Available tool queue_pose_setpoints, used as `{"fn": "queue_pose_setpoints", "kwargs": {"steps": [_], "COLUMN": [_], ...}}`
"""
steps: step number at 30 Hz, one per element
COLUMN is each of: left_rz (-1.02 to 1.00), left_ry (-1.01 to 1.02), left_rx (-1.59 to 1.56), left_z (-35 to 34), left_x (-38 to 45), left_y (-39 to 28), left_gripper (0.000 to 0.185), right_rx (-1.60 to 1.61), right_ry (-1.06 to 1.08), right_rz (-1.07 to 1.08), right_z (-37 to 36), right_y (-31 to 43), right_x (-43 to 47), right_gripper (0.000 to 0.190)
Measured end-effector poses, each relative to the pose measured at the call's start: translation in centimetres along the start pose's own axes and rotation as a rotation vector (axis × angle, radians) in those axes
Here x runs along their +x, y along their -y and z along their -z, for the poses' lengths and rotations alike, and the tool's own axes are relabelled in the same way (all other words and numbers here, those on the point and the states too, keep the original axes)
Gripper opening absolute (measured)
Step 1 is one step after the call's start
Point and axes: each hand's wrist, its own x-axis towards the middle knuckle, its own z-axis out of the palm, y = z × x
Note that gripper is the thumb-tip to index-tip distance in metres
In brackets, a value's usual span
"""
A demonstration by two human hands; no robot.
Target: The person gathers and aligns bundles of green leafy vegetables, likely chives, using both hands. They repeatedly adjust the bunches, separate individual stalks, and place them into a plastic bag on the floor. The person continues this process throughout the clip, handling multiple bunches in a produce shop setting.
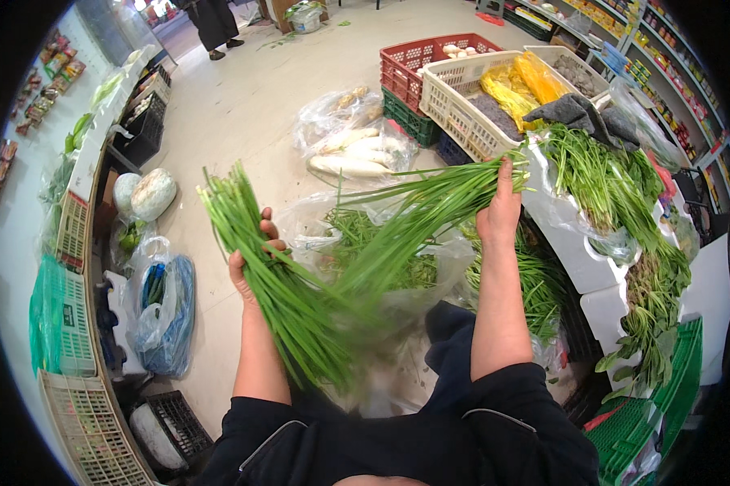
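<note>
My left hand (257,261) grips a thick bunch of green garlic chives (292,310), its pale cut ends pointing up and away. A second bunch of chives (426,203) is in my right hand (502,203), held near its pale ends at the right. The leaves of both bunches hang towards the middle and meet there, blurred. Below and behind them lies an open clear plastic bag (456,258) with loose greens (365,237) in it. More chives (526,285) lie beside my right forearm.
Bagged white radishes (353,164) lie on the floor ahead. Stacked crates (462,91) stand beyond at right, near white foam boxes (574,255) of leafy greens (608,182). Wax gourds (152,194) and a blue bag (173,322) are left. A person (212,27) stands far off.
</note>
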Motion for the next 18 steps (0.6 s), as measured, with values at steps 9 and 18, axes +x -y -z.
{"fn": "queue_pose_setpoints", "kwargs": {"steps": [9, 18], "left_rz": [-0.038, 0.261], "left_ry": [-0.025, -0.206], "left_rx": [0.048, 0.353], "left_z": [-1.0, -1.7], "left_x": [-1.2, 0.8], "left_y": [-2.1, 5.8], "left_gripper": [0.084, 0.086], "right_rx": [-0.328, -0.718], "right_ry": [0.113, 0.648], "right_rz": [0.093, -0.219], "right_z": [0.0, -4.7], "right_y": [-0.6, -5.4], "right_x": [-0.5, -8.2], "right_gripper": [0.022, 0.019]}}
